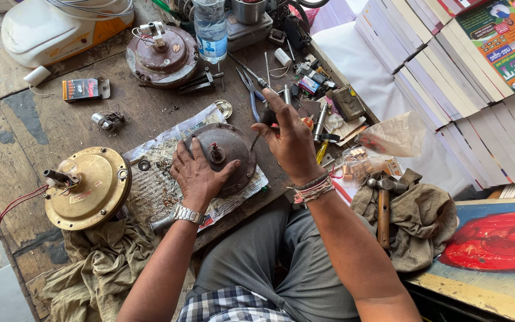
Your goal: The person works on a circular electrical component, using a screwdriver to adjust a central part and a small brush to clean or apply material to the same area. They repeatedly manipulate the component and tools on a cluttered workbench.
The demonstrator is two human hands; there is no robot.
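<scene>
The dark domed motor cover (229,156) sits on a sheet of newspaper (162,179) near the front edge of the wooden tabletop (25,143), directly ahead of the seated person. The left hand (196,174) lies flat on the cover's near-left side, fingers spread across the dome, pressing it down; it grips nothing, only steadies. The right hand (290,140) is closed around a thin-shafted tool, apparently a screwdriver (257,136), whose tip angles down to the cover's right rim. Judgement: the step in hand is working a fastener or seam at that rim. To do it well, the left palm should bear straight down so the dome cannot spin or skate on the paper, and the tool should stay in line with what it engages, with steady rather than jerky force (a slip would send the tip toward the left fingers just beside the central shaft (215,152)). Loosened small parts are best kept on the newspaper, where a washer (143,165) already lies. Nearby: a brass-coloured fan motor (90,188) to the left, a second dark motor housing (162,56) farther back, blue-handled pliers (251,89), a hammer (382,206) on a rag at right, and a water bottle (210,27).
</scene>
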